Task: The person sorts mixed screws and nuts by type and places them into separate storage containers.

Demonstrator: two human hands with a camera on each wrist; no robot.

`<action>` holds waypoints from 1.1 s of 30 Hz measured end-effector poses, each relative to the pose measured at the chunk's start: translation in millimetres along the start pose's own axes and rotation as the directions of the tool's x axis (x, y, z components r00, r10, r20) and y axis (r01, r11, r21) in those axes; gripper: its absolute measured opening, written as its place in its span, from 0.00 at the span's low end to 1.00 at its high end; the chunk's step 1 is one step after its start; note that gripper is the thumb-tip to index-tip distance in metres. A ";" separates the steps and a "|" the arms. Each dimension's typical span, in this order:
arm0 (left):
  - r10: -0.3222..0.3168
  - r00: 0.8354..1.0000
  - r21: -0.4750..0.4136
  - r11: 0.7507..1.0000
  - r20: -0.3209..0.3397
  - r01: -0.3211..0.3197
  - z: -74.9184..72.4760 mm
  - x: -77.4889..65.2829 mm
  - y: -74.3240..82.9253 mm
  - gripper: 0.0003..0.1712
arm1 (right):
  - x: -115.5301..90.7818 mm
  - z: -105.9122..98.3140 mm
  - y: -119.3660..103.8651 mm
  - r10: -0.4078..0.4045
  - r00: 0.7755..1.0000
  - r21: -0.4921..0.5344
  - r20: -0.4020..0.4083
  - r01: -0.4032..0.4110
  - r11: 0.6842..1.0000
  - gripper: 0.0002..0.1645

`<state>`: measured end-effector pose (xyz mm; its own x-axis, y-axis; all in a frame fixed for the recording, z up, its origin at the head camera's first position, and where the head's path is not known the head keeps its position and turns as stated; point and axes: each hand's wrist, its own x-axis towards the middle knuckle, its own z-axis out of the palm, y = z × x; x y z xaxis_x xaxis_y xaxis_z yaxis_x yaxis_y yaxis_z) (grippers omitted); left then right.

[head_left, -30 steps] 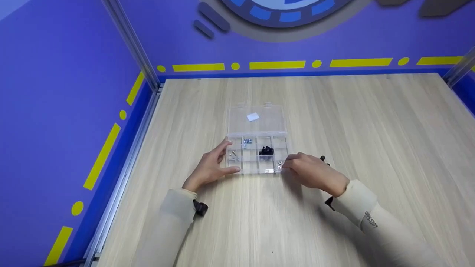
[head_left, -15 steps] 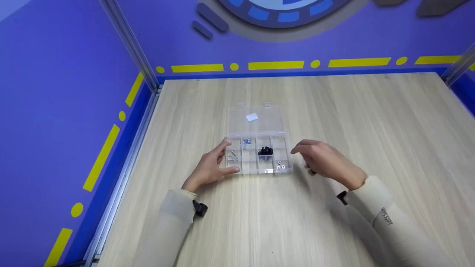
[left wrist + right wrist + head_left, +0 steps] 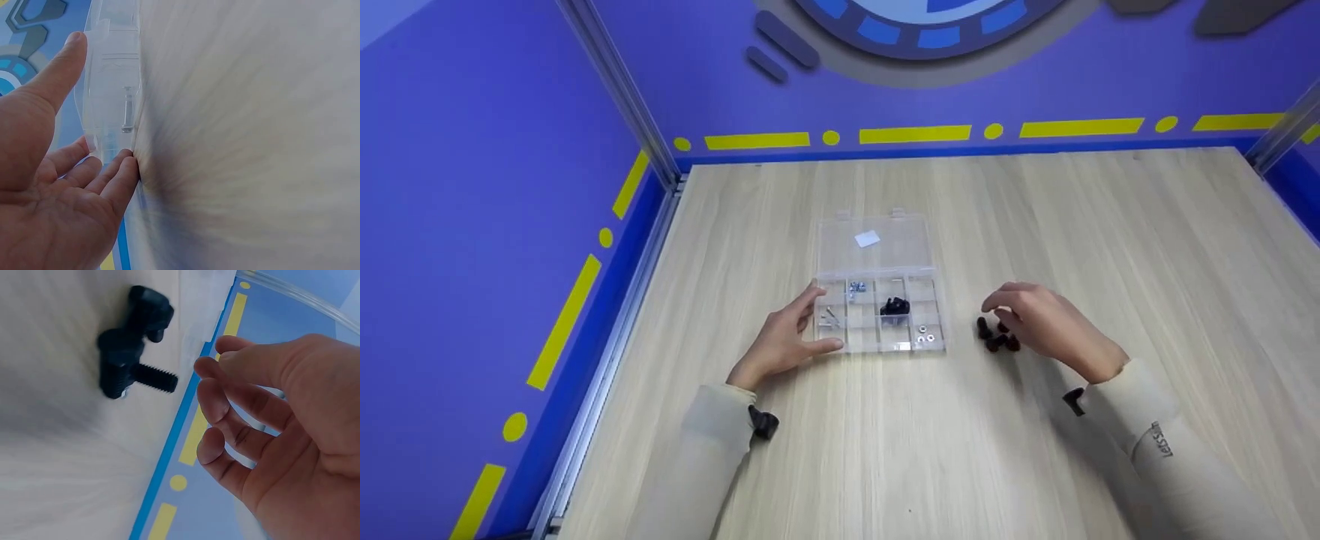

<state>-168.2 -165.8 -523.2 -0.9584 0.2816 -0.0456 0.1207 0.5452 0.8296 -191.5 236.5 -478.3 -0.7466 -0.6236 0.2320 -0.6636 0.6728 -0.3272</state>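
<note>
A clear plastic compartment box [image 3: 864, 339] lies with its lid [image 3: 900, 244] folded back. My left hand [image 3: 781, 337] steadies its left end, thumb along the front corner and fingers at the left side. Silver screws [image 3: 830, 318], small bluish metal parts [image 3: 857, 287], a heap of black parts [image 3: 895, 307] and several silver nuts [image 3: 925, 335] sit in separate compartments. To the right of the box, my right hand [image 3: 1046, 326] hovers beside several black bolts [image 3: 996, 343]. In the right wrist view its thumb meets the index finger, the other fingers loosely bent, and nothing shows between them; a black bolt [image 3: 117, 363] lies before the fingertips.
The box stands mid-way on a wood-grain table [image 3: 870, 450]. Blue panels [image 3: 510, 187] with yellow dashes rise behind and to the left, joined by a metal corner post [image 3: 619, 82]. A white label [image 3: 867, 238] sits on the lid.
My right hand has left the box's front right compartment, where nuts now show in full, and moved right. The black bolts it covered have come into view. My left hand stays put.
</note>
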 end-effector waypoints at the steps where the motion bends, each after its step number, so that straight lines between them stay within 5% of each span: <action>1: -0.002 1.000 0.000 1.000 -0.001 0.002 0.3 0.4 -0.2 0.51 | -1.4 0.0 1.3 0.011 1.000 0.003 0.003 -0.011 1.000 0.14; 22: -0.013 1.000 0.014 1.000 -0.006 0.013 0.7 -2.3 -1.3 0.50 | -14.2 3.6 20.4 0.130 0.987 0.036 0.094 -0.134 0.990 0.17; 33: -0.015 1.000 0.007 1.000 -0.014 0.015 -0.4 -1.5 0.9 0.51 | -10.9 8.7 25.7 0.104 0.991 0.005 0.078 -0.105 0.994 0.21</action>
<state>-166.8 -166.1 -522.2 -0.9636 0.2626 -0.0499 0.1084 0.5546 0.8250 -199.9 257.2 -497.1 -0.8058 -0.5790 0.1246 -0.5811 0.7324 -0.3548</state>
